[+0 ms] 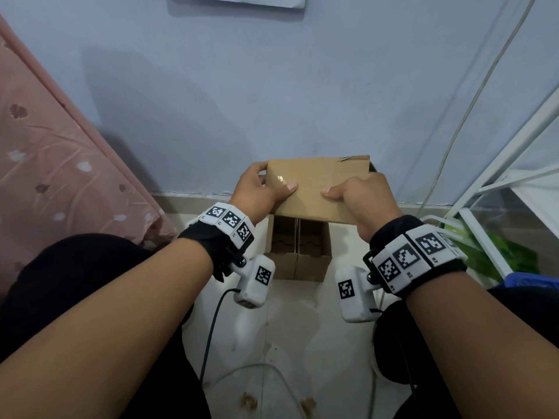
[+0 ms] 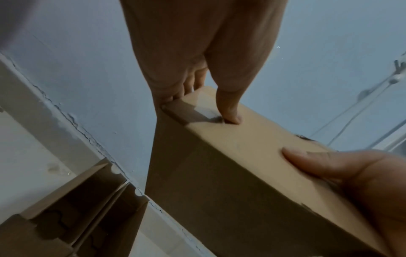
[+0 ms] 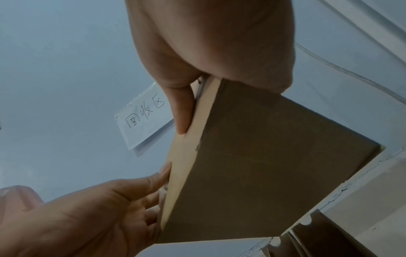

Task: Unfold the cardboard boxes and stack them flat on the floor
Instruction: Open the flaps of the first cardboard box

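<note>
I hold a shut brown cardboard box in the air in front of the blue wall. My left hand grips its left end, thumb on the top face and fingers curled behind. At the right end my right hand grips the same way, thumb lying along the top edge. The box's dark underside fills the right wrist view. Below it, two open cardboard boxes stand side by side on the floor against the wall, also in the left wrist view.
A pink patterned cloth hangs at the left. A white metal rack with a green bag under it stands at the right. Cables trail over the pale floor between my knees. A handwritten paper label is on the wall.
</note>
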Action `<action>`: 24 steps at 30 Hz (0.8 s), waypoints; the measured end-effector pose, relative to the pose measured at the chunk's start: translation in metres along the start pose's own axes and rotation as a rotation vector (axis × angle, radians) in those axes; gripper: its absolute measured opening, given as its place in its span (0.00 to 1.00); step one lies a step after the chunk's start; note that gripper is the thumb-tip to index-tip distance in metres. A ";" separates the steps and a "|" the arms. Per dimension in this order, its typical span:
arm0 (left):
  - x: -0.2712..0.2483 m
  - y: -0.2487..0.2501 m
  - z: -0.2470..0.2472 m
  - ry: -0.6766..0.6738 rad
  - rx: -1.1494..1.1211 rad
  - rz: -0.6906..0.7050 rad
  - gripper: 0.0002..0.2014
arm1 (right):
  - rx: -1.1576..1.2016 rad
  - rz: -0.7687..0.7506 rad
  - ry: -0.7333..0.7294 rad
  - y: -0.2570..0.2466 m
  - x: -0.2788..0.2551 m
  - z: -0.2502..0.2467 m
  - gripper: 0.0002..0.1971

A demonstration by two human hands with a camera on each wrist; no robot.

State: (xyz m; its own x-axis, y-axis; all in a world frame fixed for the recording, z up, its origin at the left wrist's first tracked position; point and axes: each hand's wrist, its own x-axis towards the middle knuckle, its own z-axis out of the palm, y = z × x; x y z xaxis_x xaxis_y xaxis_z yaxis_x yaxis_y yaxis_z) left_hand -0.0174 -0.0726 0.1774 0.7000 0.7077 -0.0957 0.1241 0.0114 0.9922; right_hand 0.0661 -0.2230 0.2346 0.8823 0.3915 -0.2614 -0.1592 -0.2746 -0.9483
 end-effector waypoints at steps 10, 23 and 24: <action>0.007 0.001 -0.006 -0.085 -0.082 -0.045 0.26 | 0.017 0.045 0.005 0.001 0.002 -0.009 0.20; 0.011 -0.001 -0.006 -0.004 -0.069 -0.069 0.23 | 0.001 0.047 0.014 0.000 0.000 -0.004 0.25; 0.011 -0.001 -0.006 -0.013 -0.067 -0.072 0.23 | -0.004 0.052 0.019 0.000 0.000 -0.005 0.25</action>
State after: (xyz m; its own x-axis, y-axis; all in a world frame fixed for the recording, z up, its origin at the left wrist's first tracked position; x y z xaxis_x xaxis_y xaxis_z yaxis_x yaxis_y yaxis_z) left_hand -0.0141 -0.0611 0.1757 0.7002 0.6940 -0.1677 0.1278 0.1092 0.9858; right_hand 0.0680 -0.2272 0.2355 0.8809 0.3600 -0.3071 -0.2033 -0.2982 -0.9326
